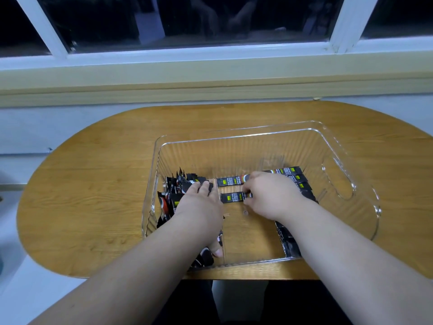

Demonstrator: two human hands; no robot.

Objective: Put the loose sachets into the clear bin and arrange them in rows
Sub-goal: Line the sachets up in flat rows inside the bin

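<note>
A clear ribbed bin [339, 160] stands on the oval wooden table [93, 184]. Both hands are inside it. My left hand [199, 207] rests spread over an untidy bundle of black sachets [174, 195] along the bin's left wall, fingers and thumb curled round them. My right hand [269, 195] pinches a black sachet [232, 197] lying flat on the bin floor. Another flat sachet [230, 181] lies just beyond it. Several more sachets [297, 178] lie in a row to the right, partly hidden by my right hand. More sachets [289, 242] lie under my right forearm.
The table's far edge meets a wall below a pale window sill [210, 73]. The bin has a cut-out handle [337, 181] in its right wall. Bare wood runs left of the bin.
</note>
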